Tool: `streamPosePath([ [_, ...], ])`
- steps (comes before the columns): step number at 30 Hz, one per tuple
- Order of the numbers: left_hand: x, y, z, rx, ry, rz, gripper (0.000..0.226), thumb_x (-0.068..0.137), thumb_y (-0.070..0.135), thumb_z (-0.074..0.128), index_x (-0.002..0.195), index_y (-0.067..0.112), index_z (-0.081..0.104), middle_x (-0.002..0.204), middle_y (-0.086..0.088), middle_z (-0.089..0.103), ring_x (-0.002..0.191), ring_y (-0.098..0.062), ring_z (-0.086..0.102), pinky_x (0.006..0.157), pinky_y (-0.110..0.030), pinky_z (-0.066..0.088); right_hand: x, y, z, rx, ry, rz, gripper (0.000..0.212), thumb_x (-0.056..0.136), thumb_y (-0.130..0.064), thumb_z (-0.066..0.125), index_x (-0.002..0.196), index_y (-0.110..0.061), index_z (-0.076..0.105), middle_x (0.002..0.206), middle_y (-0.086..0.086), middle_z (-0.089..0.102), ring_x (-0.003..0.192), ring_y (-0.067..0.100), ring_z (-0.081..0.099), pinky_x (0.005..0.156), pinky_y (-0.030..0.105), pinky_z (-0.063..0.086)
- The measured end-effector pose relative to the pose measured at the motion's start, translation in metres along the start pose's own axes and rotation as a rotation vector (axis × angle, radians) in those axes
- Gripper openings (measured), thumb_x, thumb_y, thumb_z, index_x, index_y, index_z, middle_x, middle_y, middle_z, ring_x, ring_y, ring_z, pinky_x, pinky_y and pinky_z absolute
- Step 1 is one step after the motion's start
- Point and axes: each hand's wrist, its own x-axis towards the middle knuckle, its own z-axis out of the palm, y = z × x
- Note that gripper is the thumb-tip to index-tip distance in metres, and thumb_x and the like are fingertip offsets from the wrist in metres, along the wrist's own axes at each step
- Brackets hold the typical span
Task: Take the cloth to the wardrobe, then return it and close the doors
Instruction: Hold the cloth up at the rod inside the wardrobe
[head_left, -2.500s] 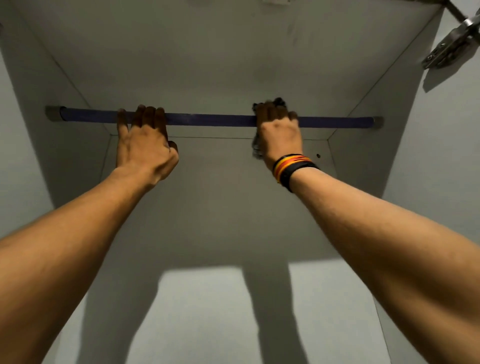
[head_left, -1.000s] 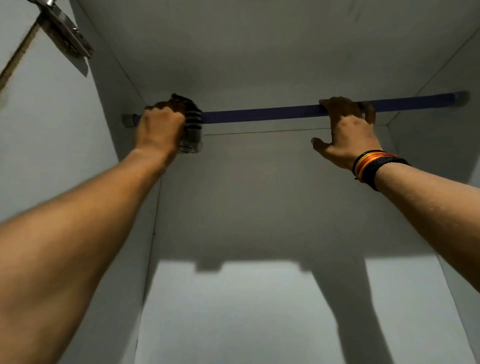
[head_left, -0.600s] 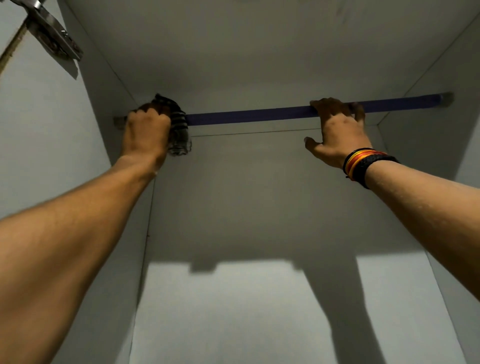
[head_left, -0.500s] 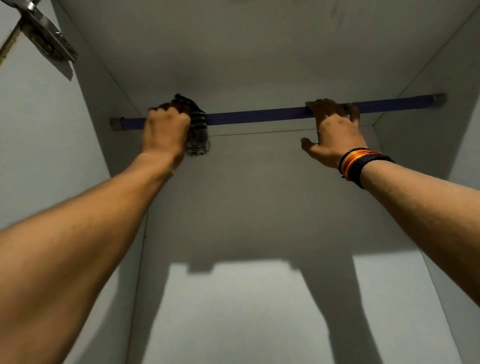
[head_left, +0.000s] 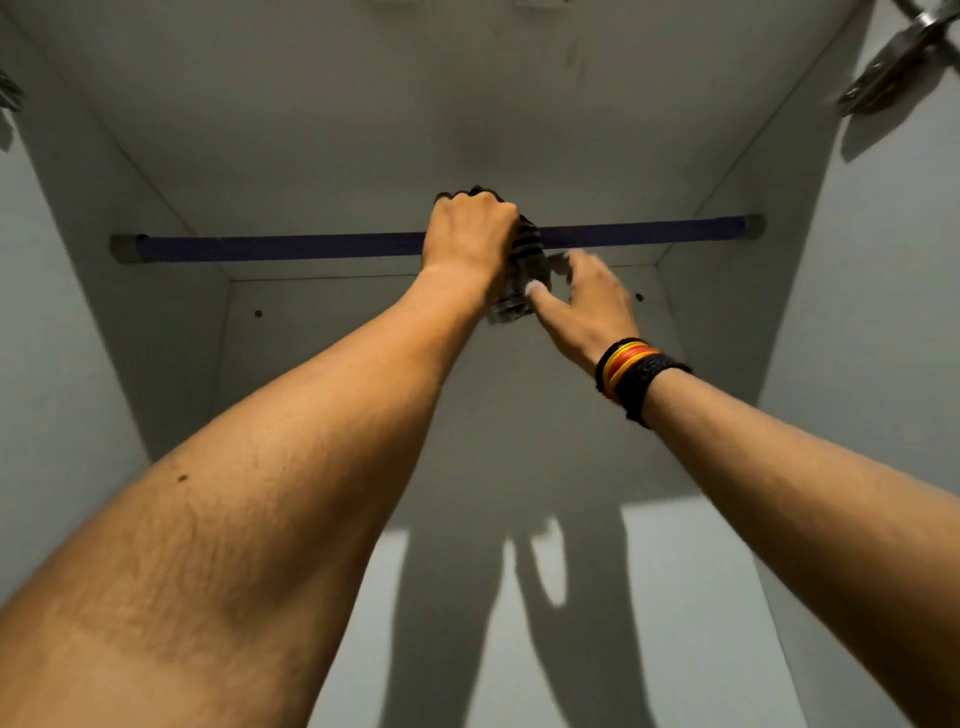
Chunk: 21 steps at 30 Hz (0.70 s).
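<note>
Head camera looks up into a white wardrobe (head_left: 519, 130). A long blue rail (head_left: 285, 247) runs from the left wall to the right wall, high up and far from the camera. The left hand (head_left: 470, 236) is a tight fist at the middle of the rail, with a dark striped cloth (head_left: 522, 273) bunched inside it. Some of the cloth hangs out just under the fist. The right hand (head_left: 584, 299) is just beside it, fingers loosely spread and a bit blurry, with its thumb tip touching the hanging cloth. Bright bands (head_left: 631, 374) circle the right wrist. A metal hinge (head_left: 904, 62) shows at the top right.
</note>
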Motion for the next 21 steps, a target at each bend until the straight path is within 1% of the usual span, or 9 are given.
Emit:
streamPosePath([
  [2,0.002,0.001,0.001,-0.046,0.015,-0.012,0.022,0.089,0.019,0.072,0.107,0.008,0.069,0.105,-0.014,0.070,0.097,-0.034,0.068,0.080,-0.040,0.045,-0.001,0.003,-0.003,0.178,-0.105,0.177,0.046,0.089,-0.045,0.064,0.118,-0.010,0.058,0.113,0.007,0.063,0.103,0.025,0.059,0.085,0.038,0.048],
  [4,-0.002,-0.003,0.005,-0.165,0.021,-0.045,0.024,0.088,0.021,0.073,0.109,0.011,0.068,0.107,-0.013,0.069,0.101,-0.035,0.065,0.085,-0.043,0.047,0.000,0.003,-0.008,0.358,-0.194,0.323,0.048,0.089,-0.042,0.069,0.121,-0.009,0.055,0.115,0.010,0.064,0.105,0.027,0.062,0.088,0.043,0.053],
  [7,-0.020,-0.008,0.017,-0.423,0.132,-0.140,0.025,0.093,0.027,0.066,0.113,0.013,0.063,0.118,-0.011,0.063,0.108,-0.033,0.060,0.089,-0.046,0.051,-0.001,-0.004,-0.014,0.681,-0.255,0.420,0.028,0.091,-0.022,0.070,0.112,-0.007,0.059,0.115,0.016,0.071,0.101,0.029,0.071,0.091,0.047,0.057],
  [11,-0.043,-0.004,0.032,-0.728,0.246,-0.417,0.065,0.078,0.046,0.079,0.127,0.013,0.051,0.131,-0.009,0.050,0.121,-0.030,0.052,0.096,-0.042,0.051,-0.010,-0.013,-0.018,0.965,-0.228,0.545,0.021,0.086,-0.014,0.066,0.104,-0.010,0.055,0.101,0.015,0.072,0.094,0.031,0.074,0.074,0.048,0.064],
  [14,-0.053,0.004,0.038,-1.142,0.128,-0.703,0.088,0.061,0.050,0.090,0.124,0.014,0.041,0.130,-0.008,0.047,0.119,-0.026,0.055,0.096,-0.040,0.055,-0.021,-0.008,-0.020,1.008,-0.242,0.601,0.016,0.084,-0.016,0.062,0.098,-0.009,0.062,0.096,0.014,0.075,0.093,0.033,0.075,0.075,0.052,0.063],
  [17,-0.069,0.012,0.043,-1.797,-0.124,-0.959,0.079,0.066,0.036,0.094,0.121,0.010,0.044,0.123,-0.011,0.063,0.104,-0.025,0.070,0.075,-0.044,0.065,-0.038,0.002,-0.019,0.956,-0.241,0.675,0.017,0.079,-0.020,0.062,0.091,-0.008,0.068,0.084,0.012,0.071,0.077,0.034,0.069,0.072,0.045,0.062],
  [18,-0.075,0.012,0.047,-1.909,-0.227,-1.013,0.067,0.071,0.029,0.092,0.120,0.008,0.052,0.120,-0.014,0.070,0.097,-0.025,0.073,0.075,-0.044,0.065,-0.045,0.005,-0.020,0.927,-0.237,0.697,0.013,0.074,-0.022,0.064,0.082,-0.012,0.064,0.076,0.011,0.063,0.070,0.032,0.060,0.067,0.041,0.057],
  [20,-0.091,0.013,0.058,-1.890,-0.383,-1.101,0.047,0.078,0.020,0.088,0.114,0.008,0.061,0.113,-0.015,0.075,0.087,-0.023,0.074,0.075,-0.043,0.064,-0.063,0.021,-0.020,0.873,-0.254,0.746,0.022,0.061,-0.026,0.067,0.078,-0.016,0.057,0.075,0.010,0.047,0.070,0.027,0.044,0.061,0.040,0.044],
  [21,-0.099,0.013,0.064,-1.861,-0.447,-1.122,0.043,0.079,0.018,0.086,0.113,0.007,0.063,0.109,-0.014,0.076,0.083,-0.022,0.074,0.074,-0.041,0.064,-0.073,0.027,-0.021,0.860,-0.270,0.772,0.023,0.061,-0.024,0.068,0.079,-0.016,0.057,0.076,0.009,0.045,0.070,0.027,0.043,0.060,0.040,0.045],
])
